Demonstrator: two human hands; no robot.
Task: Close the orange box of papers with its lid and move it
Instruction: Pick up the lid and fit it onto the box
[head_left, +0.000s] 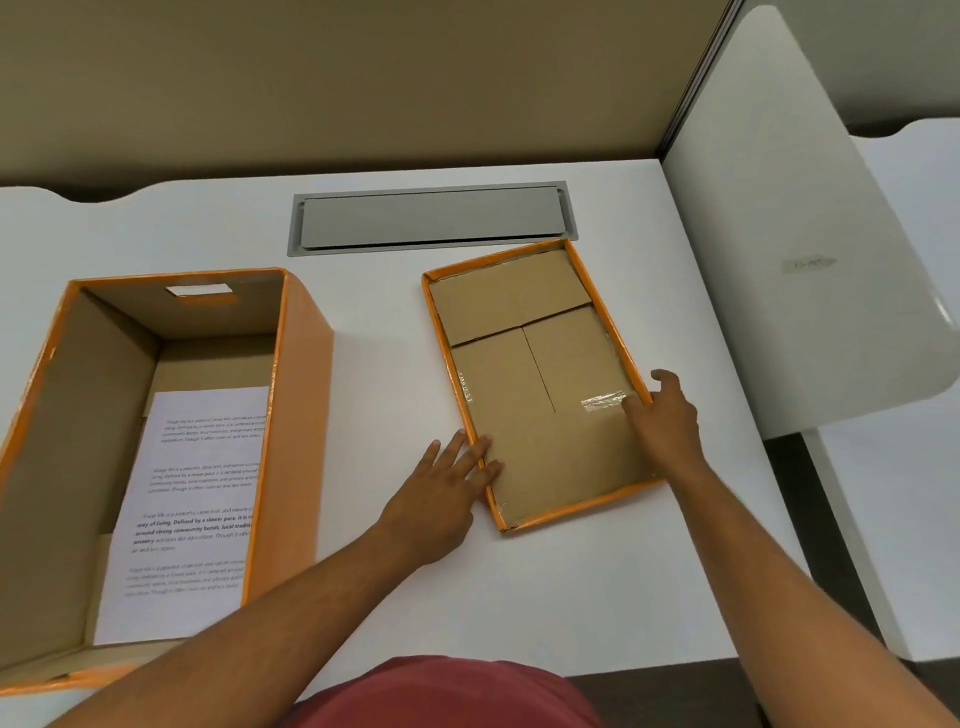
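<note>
Orange-rimmed lid (535, 384), lying inside-up, is flanked by two spread hands: the left hand (441, 499) touches its 9 o'clock edge, the right hand (662, 415) rests on its 3 o'clock rim, neither yet gripping. Its long axis runs roughly 12 to 6. The box (306, 415), papers (192, 499) inside, stands open well apart at 9 o'clock, nearer the left hand, on the white desk (374, 322).

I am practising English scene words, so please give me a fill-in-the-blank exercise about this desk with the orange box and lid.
1. The orange cardboard lid lies with its brown inside facing ____.
2. The open orange cardboard box holds printed ____.
3. Both hands, the left hand and the right hand, touch the ____.
4. The box stands to the ____ of the lid.

Missing words: up; papers; lid; left
</note>
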